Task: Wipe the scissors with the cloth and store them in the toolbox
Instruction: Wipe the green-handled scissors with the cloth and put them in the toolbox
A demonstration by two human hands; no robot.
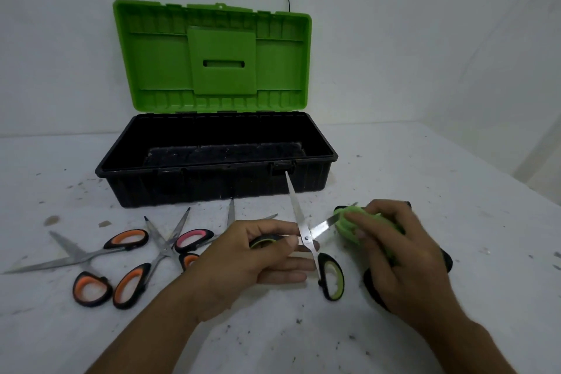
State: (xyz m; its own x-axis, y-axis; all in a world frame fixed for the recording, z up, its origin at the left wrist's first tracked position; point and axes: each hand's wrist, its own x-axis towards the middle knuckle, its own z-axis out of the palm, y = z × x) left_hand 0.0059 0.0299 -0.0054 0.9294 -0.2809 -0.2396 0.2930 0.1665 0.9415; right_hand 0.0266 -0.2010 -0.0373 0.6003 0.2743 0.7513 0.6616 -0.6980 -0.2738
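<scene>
The left hand pinches the splayed scissors near the pivot, one blade pointing far toward the open toolbox, the other running right into the cloth bunched in the curled right hand.

A black plastic toolbox stands at the back of the white bench, its green lid upright behind. Before it, left, lie 3 orange- and pink-handled steel scissors. To their right, the left hand holds green-handled steel scissors; the right hand grips a green cloth on their right blade.
</scene>
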